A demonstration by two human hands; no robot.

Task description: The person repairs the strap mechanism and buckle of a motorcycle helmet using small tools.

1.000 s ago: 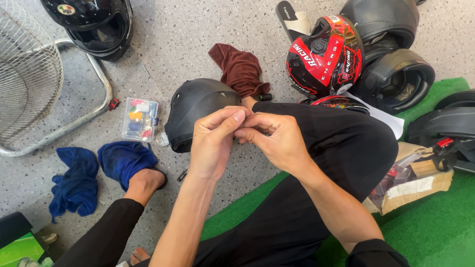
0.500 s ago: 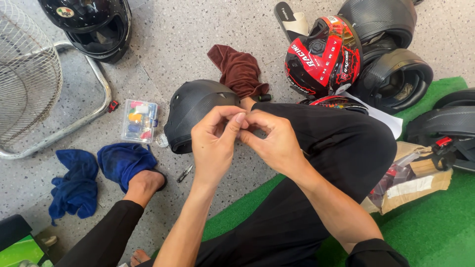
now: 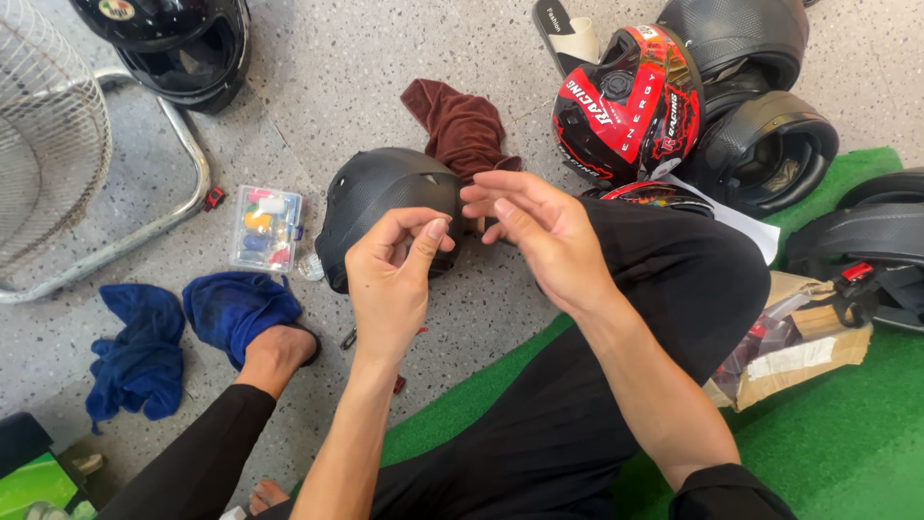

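Low in the frame's middle, above the black-trousered lap [image 3: 616, 404], the left hand [image 3: 390, 284] has its grip pinched, thumb against forefinger [image 3: 430, 234]; whatever it holds is too small to make out. Just beside it, the right hand [image 3: 539, 231] is loosely open, fingers spread, holding nothing visible. To handle so small a piece well, I judge both hands should stay close over the lap, so a drop lands on cloth rather than the speckled grey floor [image 3: 366, 77]. Just behind the hands lies the matte black helmet shell [image 3: 380, 207], with a clear plastic box of coloured small parts [image 3: 265, 226] to its left. Free room is narrow: blue rags [image 3: 183, 323] lower left, wire fan guard [image 3: 48, 144] upper left, red-and-black helmet [image 3: 630, 101] upper right.
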